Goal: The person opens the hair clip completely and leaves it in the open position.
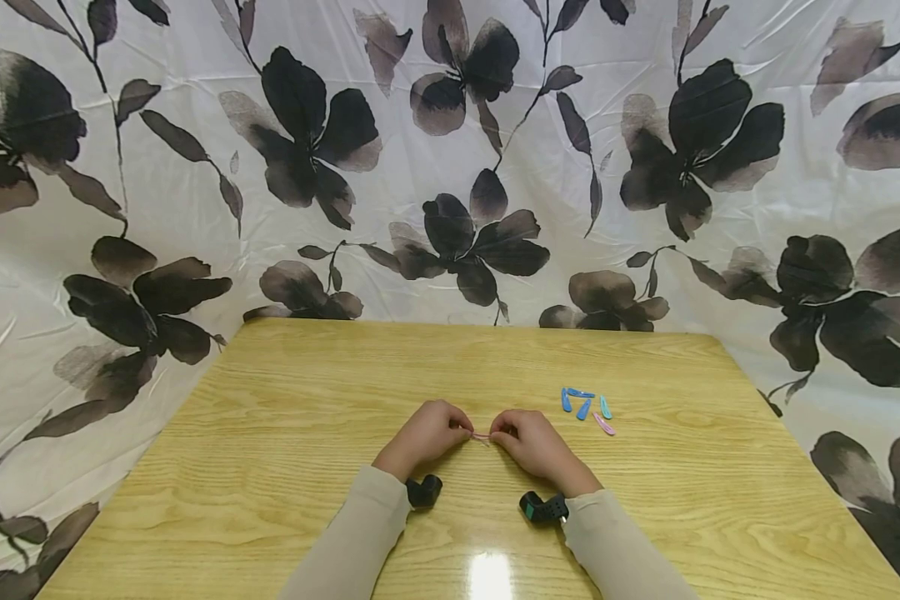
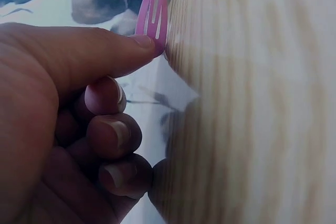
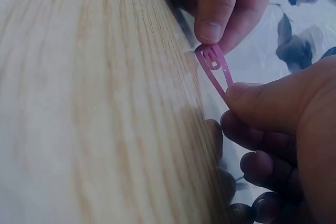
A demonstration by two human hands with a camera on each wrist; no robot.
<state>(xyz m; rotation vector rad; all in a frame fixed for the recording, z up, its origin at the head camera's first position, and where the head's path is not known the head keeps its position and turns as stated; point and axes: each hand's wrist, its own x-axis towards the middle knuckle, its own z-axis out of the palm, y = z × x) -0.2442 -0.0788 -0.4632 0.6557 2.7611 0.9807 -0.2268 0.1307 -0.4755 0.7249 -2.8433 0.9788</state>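
Between both hands, just over the table, is a pink snap hair clip [image 2: 152, 17]. My left hand [image 1: 435, 432] pinches its wide end between thumb and forefinger, the other fingers curled in. At the narrow end, the thumb and forefinger of my right hand [image 1: 534, 446] pinch the same clip. The right wrist view shows the clip [image 3: 214, 66] with its middle tongue and outer frame visible and a gap between them near the narrow end. The fingertips cover both of its ends.
Right of the hands lie several more hair clips: blue ones [image 1: 583, 409], a turquoise one [image 1: 605, 407] and a pink one [image 1: 603, 423]. They rest on a wooden table [image 1: 307, 392]. A floral cloth [image 1: 570, 192] hangs behind the table's far edge.
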